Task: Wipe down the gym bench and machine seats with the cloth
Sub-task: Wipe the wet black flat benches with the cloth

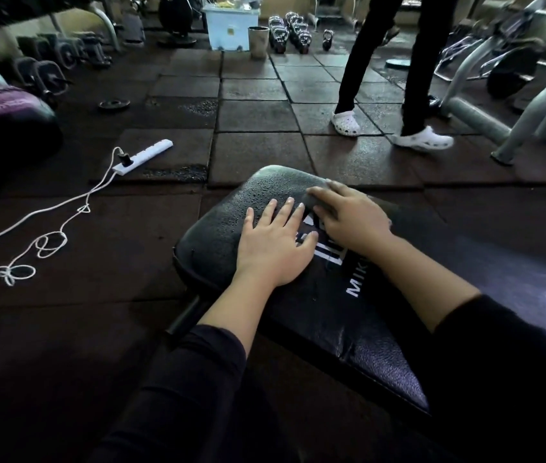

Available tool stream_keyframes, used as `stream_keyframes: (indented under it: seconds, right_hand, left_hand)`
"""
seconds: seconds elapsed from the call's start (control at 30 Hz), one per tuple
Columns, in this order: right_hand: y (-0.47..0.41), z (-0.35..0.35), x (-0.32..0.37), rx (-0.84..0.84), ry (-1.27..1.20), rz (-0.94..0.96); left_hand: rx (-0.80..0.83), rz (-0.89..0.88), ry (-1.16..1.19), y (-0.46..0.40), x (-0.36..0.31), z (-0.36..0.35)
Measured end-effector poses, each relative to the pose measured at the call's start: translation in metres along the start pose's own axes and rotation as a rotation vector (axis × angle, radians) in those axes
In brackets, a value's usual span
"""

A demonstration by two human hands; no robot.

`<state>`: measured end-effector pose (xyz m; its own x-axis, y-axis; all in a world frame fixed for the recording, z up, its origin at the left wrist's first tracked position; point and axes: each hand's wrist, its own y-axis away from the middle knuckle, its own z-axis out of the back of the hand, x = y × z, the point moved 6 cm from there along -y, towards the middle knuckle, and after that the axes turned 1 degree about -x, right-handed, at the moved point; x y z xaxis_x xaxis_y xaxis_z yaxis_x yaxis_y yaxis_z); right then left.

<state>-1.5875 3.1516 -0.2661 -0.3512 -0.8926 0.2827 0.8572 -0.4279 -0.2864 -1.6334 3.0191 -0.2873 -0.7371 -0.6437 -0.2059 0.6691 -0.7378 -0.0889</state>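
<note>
On the black padded gym bench (pixel 348 315), the left hand (pixel 275 245) lies flat with fingers spread and straight on the droplet-covered end. Just beside it, the right hand (pixel 351 218) presses a dark grey cloth (pixel 316 203), fingers together and slightly curled over it.

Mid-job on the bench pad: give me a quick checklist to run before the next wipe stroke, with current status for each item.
1. Cloth in grip: ok. The right hand presses a dark cloth on the bench pad.
2. Pad braced: ok. The left hand lies flat, fingers spread, on the pad.
3. Area left to wipe: not ok. Water droplets cover the pad's far end.
4. Stroke path clear: ok. Nothing else lies on the pad's far end.
5. Bystander: cannot tell. A person in white clogs stands beyond the bench; their direction is unclear.
6. Power strip on the floor: ok, apart from the bench.
</note>
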Motion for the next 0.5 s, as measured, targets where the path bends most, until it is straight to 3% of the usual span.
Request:
stream_keyframes:
  seconds: [0.17,0.3,0.5]
  right_hand:
    - [-0.039,0.004,-0.033,0.116,-0.031,-0.089]
    - [-0.006,0.023,-0.059,0.062,0.006,-0.165]
    - [0.052,0.030,-0.021,0.020,0.031,-0.122]
  left_hand:
    - [0.023,0.010,0.000,-0.002,0.001,-0.001]
    - [0.033,0.016,0.001,-0.002,0.001,-0.002]
    - [0.058,0.014,-0.008,0.000,0.000,0.001]
